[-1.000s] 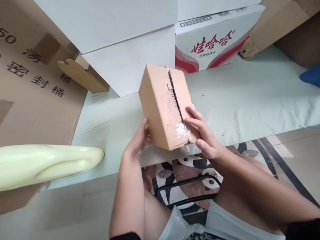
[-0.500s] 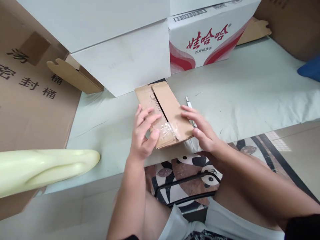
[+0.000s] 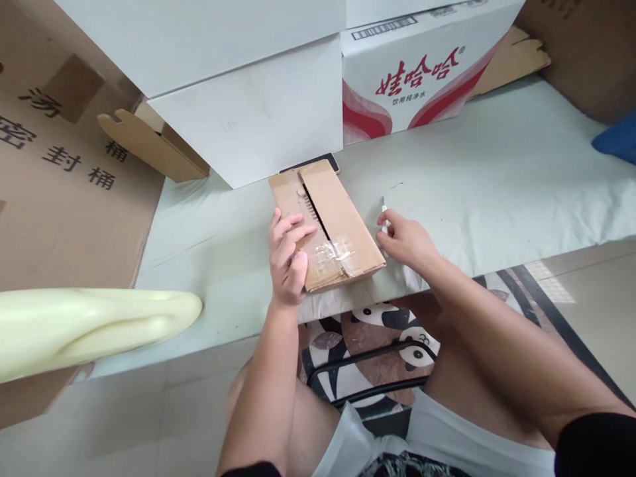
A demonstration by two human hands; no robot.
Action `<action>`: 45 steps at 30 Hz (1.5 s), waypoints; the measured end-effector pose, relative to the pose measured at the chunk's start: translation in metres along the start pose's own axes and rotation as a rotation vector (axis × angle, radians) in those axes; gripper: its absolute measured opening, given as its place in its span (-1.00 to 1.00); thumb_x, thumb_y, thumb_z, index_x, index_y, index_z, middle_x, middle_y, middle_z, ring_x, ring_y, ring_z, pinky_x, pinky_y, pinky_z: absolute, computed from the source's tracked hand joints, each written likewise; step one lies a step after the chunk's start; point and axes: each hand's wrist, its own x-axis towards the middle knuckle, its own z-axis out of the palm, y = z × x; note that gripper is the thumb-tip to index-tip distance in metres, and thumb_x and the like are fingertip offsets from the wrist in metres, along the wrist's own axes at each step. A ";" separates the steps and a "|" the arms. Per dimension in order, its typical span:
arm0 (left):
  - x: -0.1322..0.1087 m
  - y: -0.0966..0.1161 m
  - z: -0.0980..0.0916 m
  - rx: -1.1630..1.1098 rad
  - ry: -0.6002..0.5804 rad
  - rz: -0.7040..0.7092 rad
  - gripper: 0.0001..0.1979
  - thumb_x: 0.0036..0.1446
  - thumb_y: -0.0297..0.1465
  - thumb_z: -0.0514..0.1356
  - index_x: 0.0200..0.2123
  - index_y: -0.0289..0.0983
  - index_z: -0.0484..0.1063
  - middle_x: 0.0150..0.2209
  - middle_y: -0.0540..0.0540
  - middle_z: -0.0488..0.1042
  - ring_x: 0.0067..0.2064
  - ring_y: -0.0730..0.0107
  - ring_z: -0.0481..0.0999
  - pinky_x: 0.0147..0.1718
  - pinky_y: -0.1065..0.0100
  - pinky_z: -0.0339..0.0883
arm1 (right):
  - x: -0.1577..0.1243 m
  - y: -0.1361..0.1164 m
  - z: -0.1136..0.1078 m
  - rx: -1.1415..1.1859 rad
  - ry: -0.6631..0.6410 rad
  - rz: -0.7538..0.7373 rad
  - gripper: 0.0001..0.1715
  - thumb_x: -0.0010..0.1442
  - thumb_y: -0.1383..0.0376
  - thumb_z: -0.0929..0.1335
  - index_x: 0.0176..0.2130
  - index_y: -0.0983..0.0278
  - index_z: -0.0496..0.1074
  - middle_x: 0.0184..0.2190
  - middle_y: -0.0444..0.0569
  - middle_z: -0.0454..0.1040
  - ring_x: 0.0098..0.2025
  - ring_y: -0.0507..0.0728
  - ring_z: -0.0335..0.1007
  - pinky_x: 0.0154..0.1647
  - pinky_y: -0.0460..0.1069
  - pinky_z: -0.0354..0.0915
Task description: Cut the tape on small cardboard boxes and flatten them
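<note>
A small brown cardboard box point(image 3: 342, 205) lies on the cloth-covered surface, its top flaps meeting at a dark gap with clear tape at the near end. My left hand point(image 3: 288, 258) grips the box along its left side, fingers curved over the top and thumb at the near corner. To the right of the box, my right hand point(image 3: 405, 238) is closed around a slim utility knife point(image 3: 383, 208), pinched between thumb and fingers. The blade end points away from me; the rest of the knife is mostly hidden by the hand.
White cartons point(image 3: 248, 112) and a red-and-white carton point(image 3: 412, 86) stand behind. A dark flat object point(image 3: 315, 161) shows at the small box's far end. Left are a large brown carton point(image 3: 64, 212) and a pale yellow smooth object point(image 3: 124, 324). Something blue point(image 3: 616, 137) lies far right.
My right hand has left the box's right side and taken hold of the knife that lay beside it. The left hand stays on the box.
</note>
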 end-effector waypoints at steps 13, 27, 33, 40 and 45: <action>-0.002 0.012 0.015 -0.027 0.070 -0.063 -0.59 0.43 -0.24 -0.13 0.01 -0.18 0.49 0.05 -0.11 0.51 0.25 0.14 0.44 0.53 -0.13 -0.09 | -0.045 -0.047 -0.042 1.138 0.316 -0.513 -0.64 0.24 0.01 0.38 -0.40 0.13 0.22 -0.78 -0.35 0.06 -0.78 -0.03 -0.10 -0.72 -0.04 -0.10; -0.001 0.019 0.019 0.001 0.074 -0.068 -0.59 0.45 -0.17 -0.14 -0.01 -0.15 0.46 0.01 -0.11 0.52 0.23 0.14 0.46 0.51 -0.11 -0.06 | -0.078 -0.061 -0.030 0.456 0.189 -0.608 -0.87 0.25 0.20 0.36 -0.18 0.16 0.45 -0.53 -0.20 0.49 -0.57 0.02 0.33 -0.52 -0.05 0.27; -0.002 0.018 0.017 0.028 0.039 -0.113 -0.52 0.45 -0.08 -0.17 -0.02 -0.16 0.47 0.07 -0.15 0.50 0.25 0.11 0.44 0.52 -0.13 -0.07 | -0.074 -0.064 -0.033 0.364 0.127 -0.663 -0.84 0.23 0.24 0.30 -0.30 0.17 0.49 -0.50 -0.13 0.57 -0.52 0.06 0.43 -0.45 -0.02 0.32; -0.003 0.018 0.017 0.019 0.020 -0.170 -0.46 0.42 -0.02 -0.19 -0.03 -0.16 0.47 0.10 -0.16 0.48 0.31 0.02 0.39 0.53 -0.16 -0.14 | -0.074 -0.064 -0.029 0.318 0.197 -0.639 -0.94 0.18 0.27 0.38 -0.35 0.17 0.40 -0.58 -0.19 0.45 -0.58 0.01 0.27 -0.51 -0.05 0.21; -0.003 0.018 0.017 0.020 0.017 -0.168 -0.45 0.42 0.01 -0.21 -0.05 -0.15 0.46 0.08 -0.16 0.47 0.29 0.03 0.40 0.52 -0.15 -0.12 | -0.074 -0.066 -0.025 0.279 0.250 -0.623 -0.91 0.15 0.29 0.42 -0.33 0.17 0.39 -0.55 -0.21 0.45 -0.58 0.00 0.24 -0.53 -0.05 0.16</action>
